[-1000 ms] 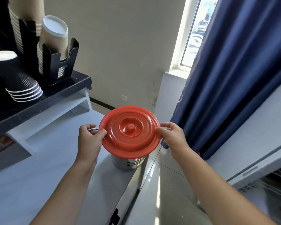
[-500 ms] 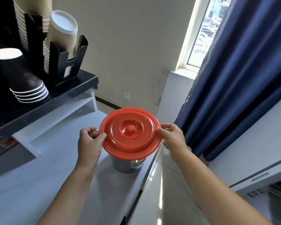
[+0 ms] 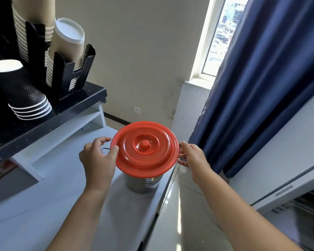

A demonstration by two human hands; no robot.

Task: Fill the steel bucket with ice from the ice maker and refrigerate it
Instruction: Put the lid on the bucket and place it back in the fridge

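I see the steel bucket (image 3: 143,183) at the right edge of the white counter (image 3: 53,205), capped by a red lid (image 3: 145,149); whether its base touches the counter I cannot tell. My left hand (image 3: 98,158) curls round the wire handle (image 3: 104,148) on its side, thumb against the lid's rim. My right hand (image 3: 193,156) pinches the opposite handle just under the rim. Behind and left, stacked black paper cups (image 3: 20,89) stand on a black shelf (image 3: 49,122); a blue curtain (image 3: 261,87) hangs at right
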